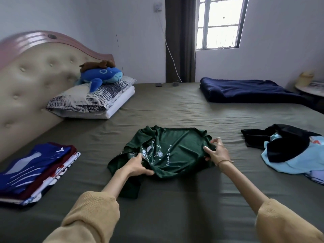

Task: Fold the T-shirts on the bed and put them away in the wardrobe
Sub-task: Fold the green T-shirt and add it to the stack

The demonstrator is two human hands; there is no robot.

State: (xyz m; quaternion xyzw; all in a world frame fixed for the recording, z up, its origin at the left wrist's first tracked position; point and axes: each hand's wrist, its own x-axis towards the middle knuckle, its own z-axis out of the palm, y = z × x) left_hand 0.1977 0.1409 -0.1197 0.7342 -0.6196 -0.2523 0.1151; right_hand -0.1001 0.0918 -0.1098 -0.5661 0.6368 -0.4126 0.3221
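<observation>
A dark green T-shirt (177,146) with white print lies partly folded in the middle of the olive bed (175,109). My left hand (138,166) grips its near left fold, fingers curled round the cloth. My right hand (217,151) pinches the shirt's right edge. A stack of folded T-shirts (36,171), blue on top, sits at the left. A loose heap of black and light blue T-shirts (289,148) lies at the right. No wardrobe is in view.
Pillows (91,100) with a blue plush whale (103,76) lean by the padded headboard (29,81) at the left. A folded navy blanket (245,90) lies at the far right. A small side table (310,88) stands beyond the bed's right edge.
</observation>
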